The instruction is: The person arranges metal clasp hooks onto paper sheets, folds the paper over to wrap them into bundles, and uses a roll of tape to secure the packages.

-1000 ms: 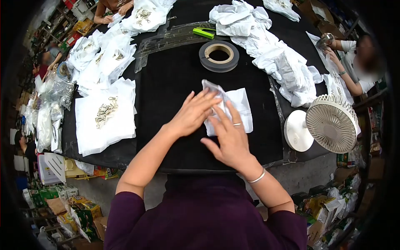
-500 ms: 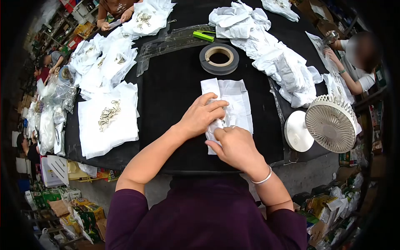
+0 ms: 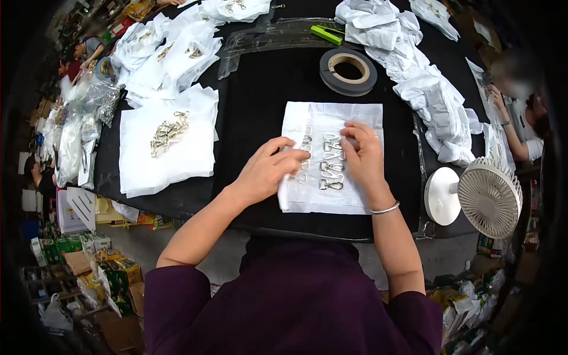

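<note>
A white paper sheet [image 3: 355, 198] lies spread on the black table, with metal clasps [image 3: 332, 168] in a column on it. Nearer its left side is another column of metal pieces [image 3: 303, 177]. My left hand [image 3: 269, 168] rests at the sheet's left part, fingers apart, fingertips by the left column. Over the right part is my right hand [image 3: 364, 154], its fingers apart and curved beside the clasps. Neither hand visibly holds anything. To the left, a stack of white sheets [image 3: 136, 171] carries a pile of metal clasps [image 3: 168, 135].
Beyond the sheet lie a dark tape roll [image 3: 367, 84] and a green tool [image 3: 326, 35]. Crumpled white bundles [image 3: 441, 112] run along the right. A white fan [image 3: 488, 198] stands at the right edge. A co-worker's arm [image 3: 513, 133] is farther right, near more sheets.
The folded white sheet has been opened out, so the metal pieces show. My hands have moved apart. The view has shifted, and the table's objects sit differently in it.
</note>
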The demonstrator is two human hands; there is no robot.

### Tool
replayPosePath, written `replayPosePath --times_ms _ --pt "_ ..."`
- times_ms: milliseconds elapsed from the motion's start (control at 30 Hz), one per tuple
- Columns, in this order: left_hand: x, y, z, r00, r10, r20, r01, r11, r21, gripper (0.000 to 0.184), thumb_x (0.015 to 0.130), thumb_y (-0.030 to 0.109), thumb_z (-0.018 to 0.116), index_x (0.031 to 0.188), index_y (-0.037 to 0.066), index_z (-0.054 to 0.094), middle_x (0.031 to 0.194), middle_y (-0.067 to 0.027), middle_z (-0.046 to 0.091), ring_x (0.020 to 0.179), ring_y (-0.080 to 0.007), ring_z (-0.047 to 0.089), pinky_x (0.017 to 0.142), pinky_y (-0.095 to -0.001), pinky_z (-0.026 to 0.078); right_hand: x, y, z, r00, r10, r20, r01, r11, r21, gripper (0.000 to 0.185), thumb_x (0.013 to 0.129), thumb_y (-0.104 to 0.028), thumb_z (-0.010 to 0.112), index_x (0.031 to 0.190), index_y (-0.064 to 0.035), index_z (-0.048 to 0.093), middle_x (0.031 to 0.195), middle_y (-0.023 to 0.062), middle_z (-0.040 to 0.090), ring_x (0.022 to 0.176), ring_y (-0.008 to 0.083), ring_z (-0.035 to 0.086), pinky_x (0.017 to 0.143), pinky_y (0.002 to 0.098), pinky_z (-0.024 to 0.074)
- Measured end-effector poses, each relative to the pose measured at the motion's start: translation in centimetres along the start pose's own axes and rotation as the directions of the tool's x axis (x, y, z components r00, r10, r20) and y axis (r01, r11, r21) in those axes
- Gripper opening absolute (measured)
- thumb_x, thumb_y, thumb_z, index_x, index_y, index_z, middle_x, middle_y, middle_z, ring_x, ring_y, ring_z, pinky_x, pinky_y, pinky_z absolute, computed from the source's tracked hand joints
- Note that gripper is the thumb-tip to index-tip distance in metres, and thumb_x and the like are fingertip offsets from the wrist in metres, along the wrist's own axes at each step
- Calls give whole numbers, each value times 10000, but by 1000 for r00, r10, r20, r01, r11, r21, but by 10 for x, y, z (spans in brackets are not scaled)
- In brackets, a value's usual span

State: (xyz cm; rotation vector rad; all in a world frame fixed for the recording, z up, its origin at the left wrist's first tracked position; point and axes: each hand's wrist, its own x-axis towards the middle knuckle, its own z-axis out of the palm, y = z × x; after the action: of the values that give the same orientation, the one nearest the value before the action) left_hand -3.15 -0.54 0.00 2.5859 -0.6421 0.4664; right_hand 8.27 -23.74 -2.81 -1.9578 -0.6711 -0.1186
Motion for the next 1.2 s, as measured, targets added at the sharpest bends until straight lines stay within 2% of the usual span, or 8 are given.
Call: replayPosePath --times_ms 200,367,467,600,800,967,1067,1200 --pt "-69 -11 -25 835 -505 -216 485 863 -143 321 787 -73 613 1076 60 659 1085 -25 708 1037 -258 599 899 -338 501 1 6 3 985 161 -57 -146 967 207 133 911 31 625 1018 41 703 1194 93 695 924 158 638 811 228 514" --pt "-54 -4 -15 898 -318 -303 304 948 -93 350 812 -66 612 1132 67 657 1087 -45 666 900 -235 597 820 -325 496 3 11 8 986 131 -107 -105 969 226 122 885 38 650 991 28 710 1105 78 709 841 141 616 727 221 505" --pt "-45 10 -14 856 -496 -148 512 853 100 339 823 58 733 1145 102 640 1040 -36 580 856 -223 587 795 -330 492 -4 14 7 983 169 -74 -140 944 297 122 894 31 653 1003 28 706 1115 79 708 839 138 620 744 217 507" --pt "-45 27 -22 820 -569 -60 570 822 8 352 845 101 749 1179 76 641 1010 -62 560 826 -229 581 759 -331 477 -8 11 -4 982 189 -23 -175 944 278 126 922 38 628 1028 38 698 1176 110 700 969 157 634 869 228 504" --pt "-57 17 -21 863 -505 -13 504 863 -31 362 846 98 750 1190 76 642 1015 -72 562 813 -221 582 752 -322 483 -4 12 -4 966 257 10 -247 917 312 125 913 46 626 1016 33 697 1189 112 691 990 167 637 874 228 503" --pt "-29 19 1 827 -562 2 561 826 52 397 870 222 752 1211 75 609 1055 -61 584 943 -228 576 886 -376 473 -3 -3 -7 959 263 110 -280 940 195 201 898 35 640 1093 24 684 1298 127 654 1049 178 628 932 257 491" --pt "-8 23 4 952 -297 -77 300 953 37 505 895 343 714 1318 100 587 1213 -70 602 1040 -236 567 947 -426 417 -8 -10 -7 966 221 131 -244 950 196 314 845 -6 696 1159 5 677 1411 155 584 1133 232 604 976 313 487" --pt "-31 10 -12 933 -340 120 346 938 -31 659 915 510 651 1435 125 528 1465 -80 518 1184 -238 519 1081 -493 301 -37 -48 -29 966 102 237 -115 993 41 520 779 -75 756 1282 -25 633 1551 185 470 1353 327 493 1120 407 399"
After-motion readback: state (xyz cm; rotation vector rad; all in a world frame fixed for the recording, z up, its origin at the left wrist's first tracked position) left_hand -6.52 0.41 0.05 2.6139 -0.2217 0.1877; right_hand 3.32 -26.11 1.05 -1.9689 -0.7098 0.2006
